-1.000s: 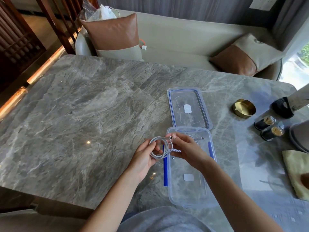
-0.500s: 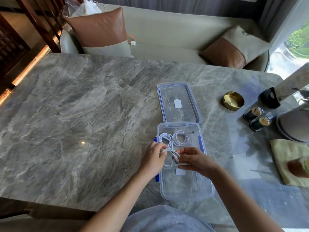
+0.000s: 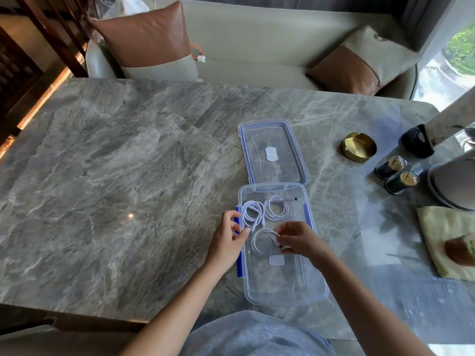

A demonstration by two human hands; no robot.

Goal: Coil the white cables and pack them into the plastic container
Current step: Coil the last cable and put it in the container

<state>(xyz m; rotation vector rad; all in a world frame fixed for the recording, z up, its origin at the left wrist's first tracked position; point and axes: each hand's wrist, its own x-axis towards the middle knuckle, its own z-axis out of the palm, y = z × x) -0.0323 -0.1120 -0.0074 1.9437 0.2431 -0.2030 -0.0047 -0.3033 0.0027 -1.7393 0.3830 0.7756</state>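
Note:
A clear plastic container [image 3: 285,291] with blue side clips lies open on the marble table. Two coiled white cables rest at its far end, one on the left [image 3: 253,213] and one on the right [image 3: 276,208]. A third coiled white cable [image 3: 261,240] lies in the middle of the container. My right hand [image 3: 295,238] pinches that coil at its right side. My left hand [image 3: 228,238] hovers at the container's left wall, fingers apart and holding nothing. The container's lid [image 3: 272,152] lies flat just beyond it.
A brass ashtray [image 3: 358,146] and two small dark jars [image 3: 395,174] stand to the right. A yellow-green cloth [image 3: 442,235] lies at the right edge, with a grey rounded object [image 3: 455,183] behind it. Cushions sit on the sofa beyond the table.
The coil held in both hands over the container's left edge has been lowered into the container. My left hand has let go and drawn back to the left wall.

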